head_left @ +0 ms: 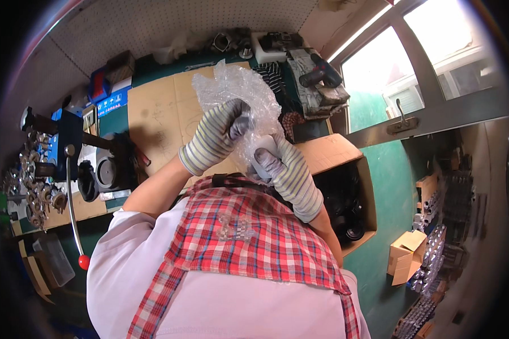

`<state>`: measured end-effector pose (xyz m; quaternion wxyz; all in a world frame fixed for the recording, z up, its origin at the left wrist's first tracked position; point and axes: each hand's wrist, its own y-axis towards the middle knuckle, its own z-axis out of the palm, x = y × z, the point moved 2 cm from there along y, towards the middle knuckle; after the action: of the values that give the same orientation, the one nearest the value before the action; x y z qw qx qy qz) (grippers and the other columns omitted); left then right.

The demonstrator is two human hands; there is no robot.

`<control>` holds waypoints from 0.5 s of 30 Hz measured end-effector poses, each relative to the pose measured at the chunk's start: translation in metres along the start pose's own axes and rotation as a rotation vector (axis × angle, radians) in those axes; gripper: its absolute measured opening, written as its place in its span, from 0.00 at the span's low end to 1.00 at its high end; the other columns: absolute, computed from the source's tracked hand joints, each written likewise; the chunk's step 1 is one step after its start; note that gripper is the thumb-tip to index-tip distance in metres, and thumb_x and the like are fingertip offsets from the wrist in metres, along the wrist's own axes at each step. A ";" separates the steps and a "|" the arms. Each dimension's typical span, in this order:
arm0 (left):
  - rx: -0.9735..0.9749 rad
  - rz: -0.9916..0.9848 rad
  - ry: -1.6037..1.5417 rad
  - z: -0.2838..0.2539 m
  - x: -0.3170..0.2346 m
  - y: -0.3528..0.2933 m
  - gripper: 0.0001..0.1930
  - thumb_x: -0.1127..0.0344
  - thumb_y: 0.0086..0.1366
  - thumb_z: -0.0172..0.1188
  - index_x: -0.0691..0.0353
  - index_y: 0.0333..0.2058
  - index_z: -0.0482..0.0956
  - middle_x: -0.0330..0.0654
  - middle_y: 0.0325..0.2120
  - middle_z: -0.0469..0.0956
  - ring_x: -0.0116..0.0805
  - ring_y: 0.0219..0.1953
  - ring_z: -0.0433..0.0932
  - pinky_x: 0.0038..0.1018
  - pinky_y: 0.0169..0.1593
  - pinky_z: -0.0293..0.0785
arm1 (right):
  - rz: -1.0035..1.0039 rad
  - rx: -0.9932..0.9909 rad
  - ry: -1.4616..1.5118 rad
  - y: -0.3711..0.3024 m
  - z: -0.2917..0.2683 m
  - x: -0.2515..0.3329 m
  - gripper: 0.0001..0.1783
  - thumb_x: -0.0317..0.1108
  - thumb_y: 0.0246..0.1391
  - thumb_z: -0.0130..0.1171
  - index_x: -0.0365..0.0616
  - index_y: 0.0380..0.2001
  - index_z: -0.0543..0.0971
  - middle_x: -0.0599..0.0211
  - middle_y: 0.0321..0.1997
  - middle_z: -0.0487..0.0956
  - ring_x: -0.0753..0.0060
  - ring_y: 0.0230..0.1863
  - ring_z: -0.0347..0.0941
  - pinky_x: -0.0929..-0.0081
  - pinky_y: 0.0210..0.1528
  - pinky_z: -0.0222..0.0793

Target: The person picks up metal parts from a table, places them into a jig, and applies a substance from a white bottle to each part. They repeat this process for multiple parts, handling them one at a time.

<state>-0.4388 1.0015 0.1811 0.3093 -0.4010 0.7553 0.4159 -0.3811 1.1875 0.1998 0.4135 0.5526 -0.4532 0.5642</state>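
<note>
Clear bubble wrap [226,85] stands up crumpled in front of my chest, above the bench. My left hand [219,134], in a striped knit glove with grey fingertips, is closed on the wrap's near left side. My right hand [293,179], gloved alike, grips a smooth whitish-grey object [266,146] at the wrap's lower right, its thumb lying across the front. Part of that object is hidden by the thumb and the plastic, and its kind cannot be made out. A flat cardboard sheet [158,107] lies on the bench behind the wrap.
To my right stands an open cardboard box [367,209] holding black parts. A power drill [320,74] rests on a stack at the back right. At left is a lever press [68,150] with a red knob, beside many metal parts [39,186]. A small carton [406,257] stands farther right.
</note>
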 end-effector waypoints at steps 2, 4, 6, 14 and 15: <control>-0.121 -0.036 -0.241 0.011 0.012 -0.003 0.20 0.57 0.68 0.59 0.67 0.50 0.73 0.43 0.39 0.79 0.33 0.41 0.76 0.28 0.48 0.73 | 0.018 -0.002 -0.052 0.005 -0.002 -0.012 0.17 0.36 0.62 0.60 0.33 0.45 0.74 0.63 0.33 0.79 0.77 0.32 0.76 0.77 0.34 0.73; -0.200 -0.187 -0.409 0.028 0.037 -0.017 0.23 0.57 0.68 0.61 0.66 0.55 0.72 0.36 0.44 0.78 0.25 0.44 0.75 0.25 0.51 0.72 | 0.115 0.061 -0.064 0.004 0.001 -0.001 0.16 0.37 0.62 0.60 0.33 0.44 0.75 0.62 0.32 0.79 0.77 0.31 0.76 0.76 0.34 0.74; -0.252 -0.274 -0.503 0.032 0.027 -0.018 0.21 0.59 0.68 0.59 0.68 0.53 0.73 0.40 0.44 0.79 0.27 0.45 0.76 0.26 0.51 0.73 | 0.169 0.034 -0.036 -0.001 0.004 -0.003 0.16 0.37 0.62 0.60 0.34 0.44 0.75 0.62 0.32 0.80 0.76 0.31 0.77 0.75 0.34 0.74; -0.062 -0.351 -0.972 0.027 0.024 -0.029 0.18 0.60 0.66 0.64 0.64 0.50 0.77 0.34 0.43 0.78 0.22 0.41 0.75 0.21 0.46 0.73 | 0.109 -0.090 -0.126 -0.018 -0.001 -0.023 0.17 0.39 0.61 0.61 0.36 0.45 0.75 0.52 0.33 0.81 0.60 0.33 0.81 0.67 0.36 0.75; -0.022 -0.354 -0.936 0.026 0.029 -0.030 0.20 0.59 0.64 0.66 0.64 0.49 0.77 0.34 0.43 0.79 0.22 0.42 0.75 0.22 0.48 0.73 | 0.079 -0.090 -0.231 -0.017 -0.001 -0.021 0.17 0.40 0.61 0.61 0.37 0.45 0.76 0.50 0.33 0.81 0.56 0.34 0.80 0.66 0.37 0.75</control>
<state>-0.4235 1.0040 0.1347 0.6767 -0.2966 0.4514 0.5004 -0.3639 1.1936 0.1794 0.3605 0.5763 -0.5441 0.4917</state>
